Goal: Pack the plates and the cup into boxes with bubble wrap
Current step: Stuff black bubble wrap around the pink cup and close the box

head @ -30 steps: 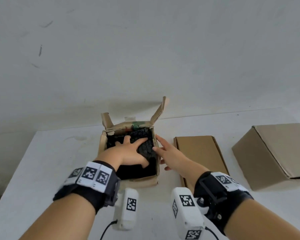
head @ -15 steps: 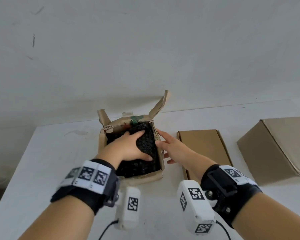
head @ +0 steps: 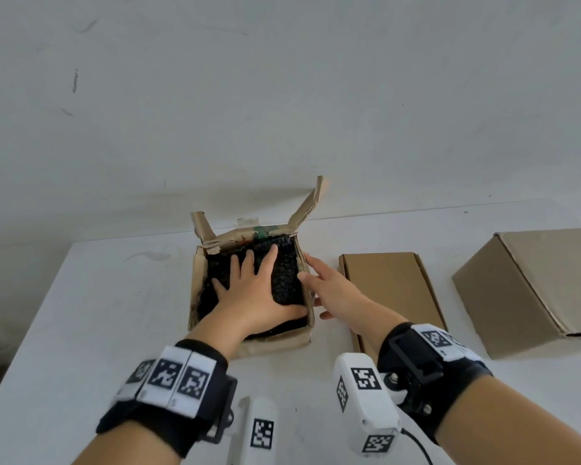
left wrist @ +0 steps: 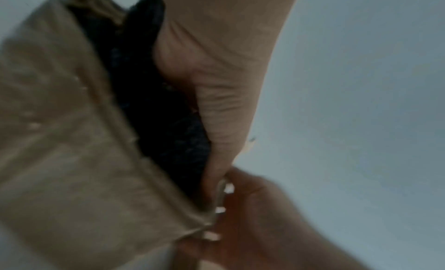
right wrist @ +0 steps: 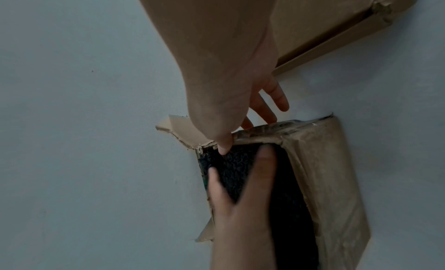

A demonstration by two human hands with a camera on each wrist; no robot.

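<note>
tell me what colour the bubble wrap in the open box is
Black bubble wrap; clearest in the head view.

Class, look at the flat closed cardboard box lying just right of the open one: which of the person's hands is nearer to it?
Right. The right hand sits between the open box and the flat box, beside its left edge; the left hand presses the black bubble wrap inside the open box.

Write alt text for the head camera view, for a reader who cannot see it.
A person's left hand presses flat on black bubble wrap filling an open cardboard box on a white table, while the right hand touches the box's right wall. Two closed cardboard boxes, a flat box and a larger box, lie to the right.
</note>
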